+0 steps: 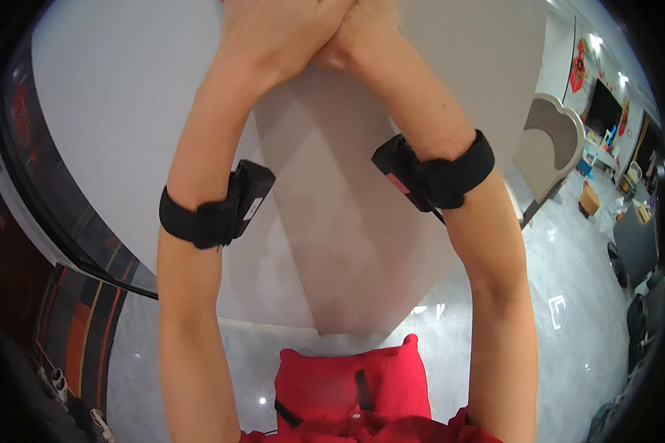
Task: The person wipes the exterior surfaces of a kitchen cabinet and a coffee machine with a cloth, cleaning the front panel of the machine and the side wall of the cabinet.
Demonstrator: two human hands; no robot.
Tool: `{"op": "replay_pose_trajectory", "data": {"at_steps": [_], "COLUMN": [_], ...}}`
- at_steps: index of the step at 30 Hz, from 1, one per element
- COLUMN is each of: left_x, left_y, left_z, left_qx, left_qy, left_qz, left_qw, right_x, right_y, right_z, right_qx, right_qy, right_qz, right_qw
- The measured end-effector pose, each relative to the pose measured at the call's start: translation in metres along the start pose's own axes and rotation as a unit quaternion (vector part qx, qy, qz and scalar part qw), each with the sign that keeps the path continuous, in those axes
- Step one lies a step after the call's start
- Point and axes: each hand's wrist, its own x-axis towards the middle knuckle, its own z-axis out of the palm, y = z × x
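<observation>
My left hand (285, 33) and my right hand (368, 33) come together at the top edge of the head view, the left partly over the right. Their fingers are cut off or hidden, so whether they hold anything does not show. Behind them stands a pale wall corner (332, 232). Each forearm wears a black strap with a small box: the left strap (194, 221) and the right strap (465, 174). Below, between the arms, is the red cloth of my clothing (332, 382), with dark strips across it.
To the right stand a beige chair (559, 144), a cardboard box (589, 199) and a dark grey piece of furniture (636, 241) on the shiny tiled floor (554, 277). A striped mat (80, 332) lies at the left, with shoes (60, 385) near it. A television (604, 108) hangs far right.
</observation>
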Motion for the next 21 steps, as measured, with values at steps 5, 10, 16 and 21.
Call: {"op": "replay_pose_trajectory", "data": {"at_steps": [5,10,16,21], "left_x": [-0.048,-0.065,-0.093,-0.125], "left_y": [0.014,0.021,0.036,0.038], "left_z": [0.012,0.014,0.012,0.016], "left_qx": [-0.026,-0.040,-0.065,-0.101], "left_qy": [0.020,0.000,-0.022,-0.016], "left_qz": [0.011,0.005,-0.033,-0.030], "left_qw": [0.999,0.999,0.997,0.994], "right_x": [-0.042,-0.067,-0.088,-0.110], "right_y": [-0.027,-0.043,-0.057,-0.083], "right_z": [-0.004,-0.008,-0.014,-0.024], "right_qx": [0.025,0.041,0.065,0.094], "right_qy": [-0.019,-0.031,-0.054,-0.082], "right_qz": [0.023,0.038,0.050,0.059], "right_qw": [0.999,0.998,0.995,0.990]}}
